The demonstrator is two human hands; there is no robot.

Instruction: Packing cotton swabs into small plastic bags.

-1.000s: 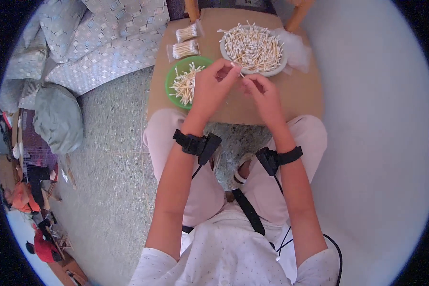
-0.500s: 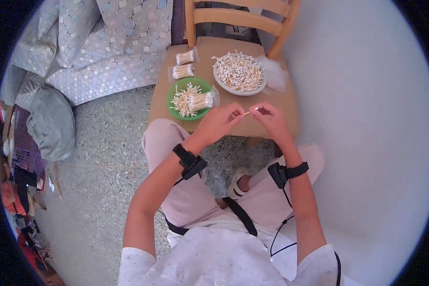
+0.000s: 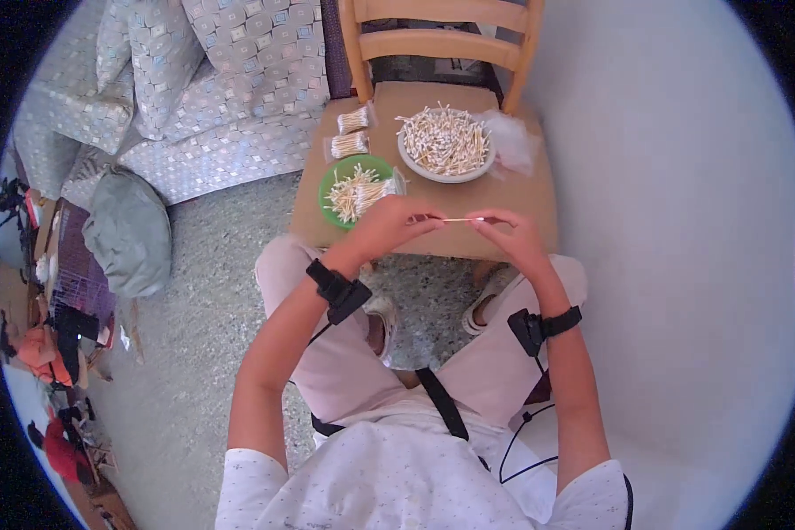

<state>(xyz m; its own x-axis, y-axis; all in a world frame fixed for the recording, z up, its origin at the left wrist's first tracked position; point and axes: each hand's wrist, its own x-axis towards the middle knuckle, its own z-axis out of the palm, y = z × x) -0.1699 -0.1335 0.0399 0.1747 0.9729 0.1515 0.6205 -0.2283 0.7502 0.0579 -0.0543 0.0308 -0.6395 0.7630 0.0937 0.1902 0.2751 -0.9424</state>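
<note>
Between my two hands, above the front edge of the chair seat, a cotton swab lies level. The fingertips of my left hand pinch its left end. At the other end, my right hand pinches it near a white tip. Just beyond my left hand, and partly behind it, a green bowl holds loose swabs and a clear bag of swabs. Farther back on the right, a white bowl is heaped with cotton swabs.
Two small filled swab bags lie at the seat's left side. Clear plastic bags sit beside the white bowl. The wooden chair stands by a white wall. A patterned sofa and grey-green bag are on the left.
My hands have moved slightly apart, and the swab has turned from slanted to level, with more of its stick showing. The view has shifted, and my feet and knees sit differently.
</note>
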